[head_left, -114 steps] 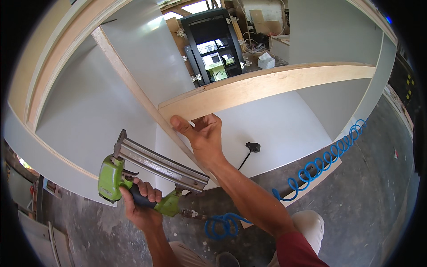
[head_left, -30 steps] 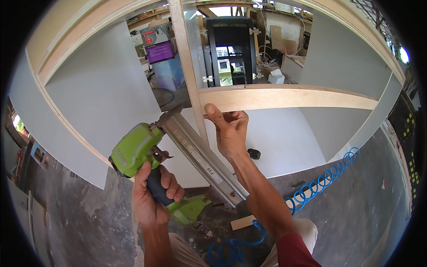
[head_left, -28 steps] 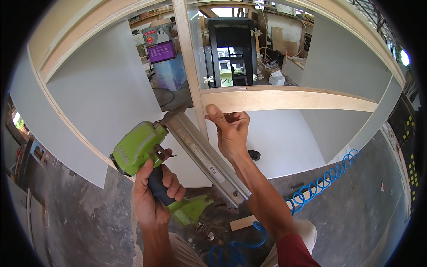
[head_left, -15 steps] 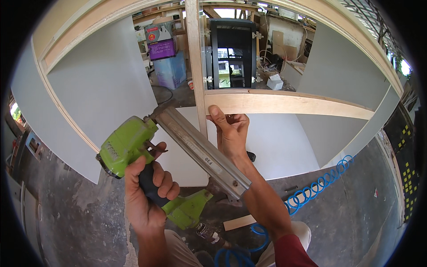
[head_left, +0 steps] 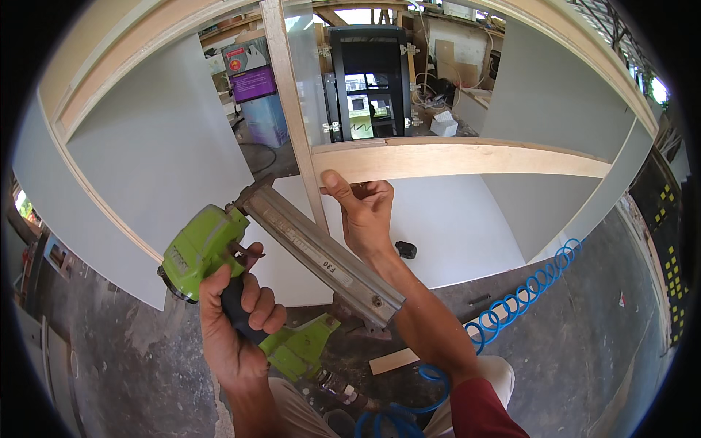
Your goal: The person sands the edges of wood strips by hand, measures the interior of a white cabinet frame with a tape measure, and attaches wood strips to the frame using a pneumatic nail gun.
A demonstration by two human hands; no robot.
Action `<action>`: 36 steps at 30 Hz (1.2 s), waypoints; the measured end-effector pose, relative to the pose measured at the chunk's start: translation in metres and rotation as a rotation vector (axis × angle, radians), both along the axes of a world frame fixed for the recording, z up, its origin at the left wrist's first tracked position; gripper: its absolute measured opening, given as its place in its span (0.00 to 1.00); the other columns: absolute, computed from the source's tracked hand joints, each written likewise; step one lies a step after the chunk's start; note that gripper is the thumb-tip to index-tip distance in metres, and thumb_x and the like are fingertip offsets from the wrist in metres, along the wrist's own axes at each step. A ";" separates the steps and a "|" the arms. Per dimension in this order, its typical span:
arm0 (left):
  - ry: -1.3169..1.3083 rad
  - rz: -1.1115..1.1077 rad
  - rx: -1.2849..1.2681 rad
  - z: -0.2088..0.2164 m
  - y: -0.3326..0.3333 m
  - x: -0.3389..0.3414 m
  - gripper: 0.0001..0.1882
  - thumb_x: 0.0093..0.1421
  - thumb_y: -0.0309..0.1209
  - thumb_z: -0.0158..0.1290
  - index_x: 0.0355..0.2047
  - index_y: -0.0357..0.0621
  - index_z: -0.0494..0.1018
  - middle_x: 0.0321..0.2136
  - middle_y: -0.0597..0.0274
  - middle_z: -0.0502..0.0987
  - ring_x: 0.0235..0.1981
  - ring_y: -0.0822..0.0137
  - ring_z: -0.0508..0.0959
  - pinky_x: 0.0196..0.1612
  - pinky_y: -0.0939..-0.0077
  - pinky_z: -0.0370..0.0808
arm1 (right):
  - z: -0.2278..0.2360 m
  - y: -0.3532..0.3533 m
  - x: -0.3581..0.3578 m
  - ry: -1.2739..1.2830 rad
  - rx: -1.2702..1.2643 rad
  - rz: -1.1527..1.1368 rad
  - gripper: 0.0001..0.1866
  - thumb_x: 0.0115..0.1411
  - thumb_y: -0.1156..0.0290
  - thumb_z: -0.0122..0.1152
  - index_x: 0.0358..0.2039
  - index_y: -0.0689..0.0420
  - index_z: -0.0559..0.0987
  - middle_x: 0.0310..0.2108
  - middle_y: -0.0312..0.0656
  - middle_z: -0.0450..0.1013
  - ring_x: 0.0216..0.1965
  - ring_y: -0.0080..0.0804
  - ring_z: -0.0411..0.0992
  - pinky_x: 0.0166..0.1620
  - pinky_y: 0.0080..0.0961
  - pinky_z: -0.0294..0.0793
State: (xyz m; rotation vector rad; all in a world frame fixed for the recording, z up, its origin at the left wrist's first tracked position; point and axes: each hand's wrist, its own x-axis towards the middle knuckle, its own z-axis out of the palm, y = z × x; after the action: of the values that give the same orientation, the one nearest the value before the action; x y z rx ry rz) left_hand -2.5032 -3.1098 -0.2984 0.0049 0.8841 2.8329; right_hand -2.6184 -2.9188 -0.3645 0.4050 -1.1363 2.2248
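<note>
My left hand (head_left: 235, 321) grips the black handle of a green pneumatic nail gun (head_left: 212, 252). Its long metal magazine (head_left: 321, 259) slants down to the right, and its nose sits against the upright wooden strip (head_left: 292, 117) of a white cabinet frame. My right hand (head_left: 365, 215) presses against the underside of the horizontal wooden rail (head_left: 467, 160), right where the rail meets the upright strip. Thumb and fingers pinch the rail's left end.
White cabinet panels (head_left: 153, 153) stand left and right of the frame. A blue coiled air hose (head_left: 526, 292) lies on the concrete floor and runs to the gun. A small wood offcut (head_left: 394, 360) and a black object (head_left: 405, 250) lie below. A dark cabinet (head_left: 369, 80) stands behind.
The nail gun has risen from low at the left until its nose meets the upright strip. My right hand has kept its hold at the rail joint while the view shifted.
</note>
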 end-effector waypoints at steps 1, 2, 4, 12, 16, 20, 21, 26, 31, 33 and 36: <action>0.004 -0.012 0.010 0.000 0.000 0.000 0.26 0.68 0.34 0.48 0.59 0.26 0.60 0.15 0.69 0.60 0.13 0.76 0.61 0.16 0.79 0.61 | 0.001 0.000 0.000 -0.001 -0.008 0.003 0.11 0.58 0.72 0.73 0.39 0.61 0.82 0.36 0.39 0.81 0.37 0.25 0.78 0.45 0.27 0.79; 0.005 -0.022 0.021 -0.002 0.000 0.000 0.26 0.68 0.34 0.48 0.59 0.26 0.60 0.15 0.69 0.60 0.13 0.76 0.62 0.16 0.79 0.61 | 0.002 0.000 0.001 -0.004 -0.016 0.008 0.12 0.58 0.71 0.74 0.39 0.61 0.82 0.36 0.39 0.81 0.37 0.24 0.77 0.45 0.25 0.78; 0.003 -0.036 0.035 -0.003 0.000 -0.001 0.26 0.68 0.34 0.48 0.59 0.26 0.60 0.15 0.69 0.60 0.13 0.75 0.62 0.15 0.78 0.61 | 0.003 -0.001 0.002 -0.014 -0.025 0.009 0.13 0.57 0.70 0.75 0.39 0.62 0.82 0.36 0.39 0.81 0.37 0.23 0.76 0.44 0.24 0.76; -0.031 -0.073 0.009 0.002 0.014 0.010 0.27 0.68 0.35 0.48 0.59 0.26 0.60 0.16 0.69 0.60 0.14 0.76 0.61 0.16 0.79 0.61 | 0.007 0.002 0.008 -0.056 0.007 0.032 0.14 0.57 0.70 0.75 0.39 0.62 0.83 0.36 0.39 0.81 0.36 0.23 0.77 0.45 0.24 0.76; -0.048 -0.045 0.001 0.000 0.017 0.009 0.26 0.68 0.35 0.48 0.59 0.26 0.61 0.16 0.70 0.60 0.14 0.76 0.60 0.17 0.79 0.60 | 0.005 0.005 0.006 -0.029 0.038 0.033 0.10 0.59 0.72 0.72 0.39 0.61 0.82 0.36 0.41 0.81 0.39 0.27 0.79 0.46 0.30 0.80; -0.031 0.012 0.000 0.002 0.017 0.009 0.26 0.68 0.35 0.48 0.58 0.26 0.61 0.16 0.70 0.59 0.14 0.76 0.60 0.17 0.79 0.60 | 0.006 0.004 0.007 -0.043 0.015 0.039 0.11 0.58 0.71 0.73 0.38 0.62 0.83 0.35 0.40 0.81 0.36 0.24 0.77 0.44 0.26 0.78; -0.025 0.014 0.012 0.002 0.016 0.009 0.26 0.68 0.35 0.48 0.58 0.26 0.61 0.16 0.70 0.59 0.14 0.76 0.60 0.17 0.79 0.60 | 0.006 0.004 0.007 -0.048 0.001 0.041 0.12 0.57 0.71 0.74 0.38 0.63 0.83 0.35 0.39 0.81 0.35 0.23 0.77 0.44 0.23 0.77; -0.018 -0.006 0.017 0.003 0.016 0.013 0.27 0.67 0.35 0.49 0.59 0.26 0.61 0.17 0.69 0.60 0.14 0.76 0.60 0.17 0.79 0.60 | 0.007 0.003 0.008 -0.042 0.020 0.043 0.12 0.57 0.71 0.74 0.38 0.63 0.83 0.34 0.40 0.81 0.35 0.23 0.77 0.44 0.23 0.77; -0.053 -0.030 0.017 0.002 0.022 0.012 0.27 0.67 0.37 0.49 0.58 0.26 0.62 0.16 0.69 0.61 0.14 0.75 0.60 0.18 0.76 0.59 | 0.010 0.007 0.011 -0.089 0.040 0.047 0.14 0.57 0.69 0.75 0.38 0.64 0.83 0.34 0.40 0.82 0.35 0.24 0.77 0.46 0.24 0.76; -0.051 -0.047 0.033 0.003 0.023 0.015 0.27 0.67 0.35 0.49 0.59 0.27 0.61 0.17 0.70 0.59 0.15 0.77 0.59 0.18 0.79 0.60 | 0.012 0.007 0.014 -0.119 0.052 0.059 0.15 0.56 0.68 0.76 0.38 0.64 0.83 0.35 0.41 0.82 0.35 0.24 0.77 0.47 0.25 0.76; -0.046 -0.046 0.044 0.006 0.026 0.017 0.26 0.68 0.36 0.49 0.59 0.27 0.61 0.17 0.70 0.59 0.15 0.77 0.58 0.18 0.79 0.59 | 0.013 0.007 0.016 -0.116 0.053 0.080 0.16 0.56 0.67 0.76 0.39 0.64 0.82 0.35 0.41 0.81 0.36 0.25 0.78 0.48 0.26 0.76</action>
State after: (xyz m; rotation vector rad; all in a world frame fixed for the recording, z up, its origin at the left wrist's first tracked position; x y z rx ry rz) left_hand -2.4860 -3.0839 -0.2924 -0.0330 0.8022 2.7970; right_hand -2.6029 -2.9116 -0.3515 0.3528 -1.2617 2.3178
